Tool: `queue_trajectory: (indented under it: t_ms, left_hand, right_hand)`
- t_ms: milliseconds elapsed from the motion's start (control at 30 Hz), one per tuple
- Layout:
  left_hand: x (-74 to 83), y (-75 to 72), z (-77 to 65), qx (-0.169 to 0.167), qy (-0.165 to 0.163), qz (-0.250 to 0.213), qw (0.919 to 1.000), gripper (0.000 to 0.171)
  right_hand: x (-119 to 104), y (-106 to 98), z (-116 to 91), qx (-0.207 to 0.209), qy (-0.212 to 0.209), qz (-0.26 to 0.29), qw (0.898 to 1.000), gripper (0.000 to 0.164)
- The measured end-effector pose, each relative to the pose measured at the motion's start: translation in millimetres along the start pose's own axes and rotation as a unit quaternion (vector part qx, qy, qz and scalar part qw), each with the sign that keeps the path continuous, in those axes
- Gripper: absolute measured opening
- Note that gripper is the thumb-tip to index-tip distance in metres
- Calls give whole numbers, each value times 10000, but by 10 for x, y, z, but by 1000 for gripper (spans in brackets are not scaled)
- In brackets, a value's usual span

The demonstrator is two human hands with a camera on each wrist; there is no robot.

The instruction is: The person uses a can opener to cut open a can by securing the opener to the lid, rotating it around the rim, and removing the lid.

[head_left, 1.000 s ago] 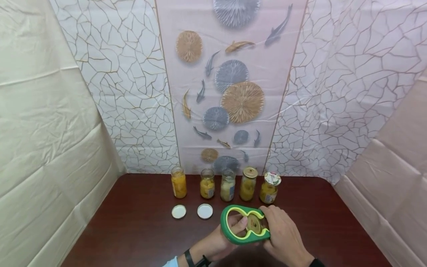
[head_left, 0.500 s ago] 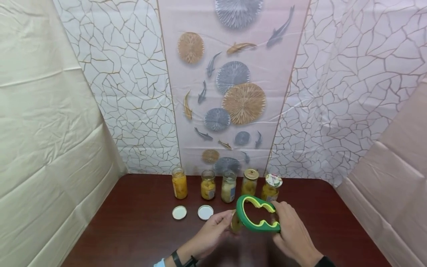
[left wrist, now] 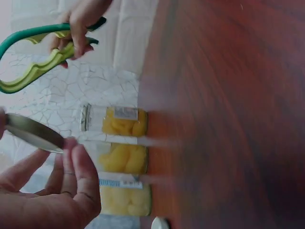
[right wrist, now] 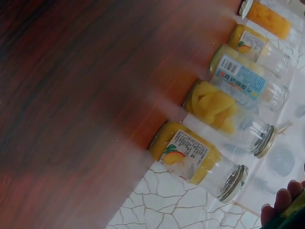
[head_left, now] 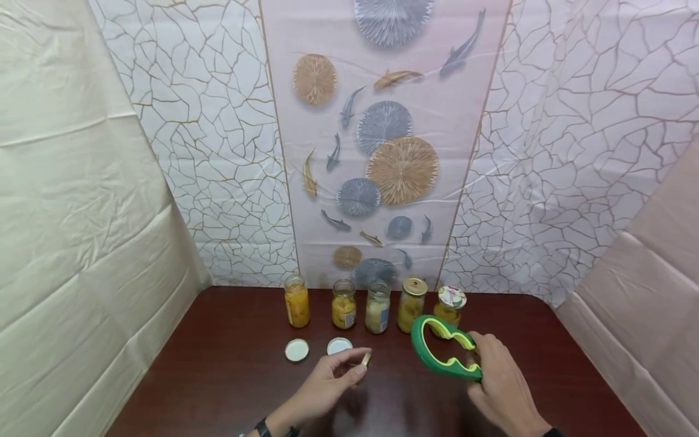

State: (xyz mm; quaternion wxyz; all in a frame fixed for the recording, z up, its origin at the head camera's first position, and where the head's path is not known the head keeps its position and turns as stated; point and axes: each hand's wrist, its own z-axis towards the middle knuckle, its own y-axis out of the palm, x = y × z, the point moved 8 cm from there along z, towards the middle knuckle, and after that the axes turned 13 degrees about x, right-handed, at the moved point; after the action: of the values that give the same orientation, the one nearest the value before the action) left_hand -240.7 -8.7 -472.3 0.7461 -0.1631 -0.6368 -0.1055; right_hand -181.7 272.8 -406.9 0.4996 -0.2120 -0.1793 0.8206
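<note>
My left hand [head_left: 330, 382] pinches a metal jar lid [head_left: 366, 358] by its rim between thumb and fingers, above the table. The lid [left wrist: 35, 133] is seen nearly edge-on in the left wrist view. To the right, my right hand [head_left: 499, 379] grips the handle end of a green jar opener [head_left: 419, 346] with yellow-green toothed inner edges. The opener's openings hold nothing. Behind it stand a jar with a gold lid [head_left: 414, 287] and one with a patterned lid [head_left: 452, 297]. Below the left hand a white lid [head_left: 340, 345] is partly hidden.
Three uncapped fruit jars stand left in the back row: an orange-filled jar [head_left: 297, 306], a yellow-filled jar [head_left: 344, 309] and a pale-filled jar [head_left: 377, 312]. Another white lid [head_left: 297, 350] lies before them on the dark red table [head_left: 218, 364]. Patterned cloth [head_left: 235, 152] hangs behind.
The lid has come out of the opener's opening, and my left hand has carried it left. My right hand has moved right with the opener. The jars stay in place.
</note>
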Motion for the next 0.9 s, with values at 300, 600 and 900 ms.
queue_trajectory:
  t_ms: [300, 600, 900]
  left_hand:
    - [-97, 191, 215, -725, 788, 3238, 9400, 46]
    - [-227, 503, 321, -1390, 1223, 4815, 8567, 43]
    - [-314, 493, 332, -1446, 1246, 5169, 8345, 37]
  right_hand:
    - [21, -43, 29, 26, 9, -64, 10000, 47]
    - [8, -90, -9, 16, -13, -90, 10000, 46]
    - [-39, -146, -44, -13, -68, -15, 10000, 35]
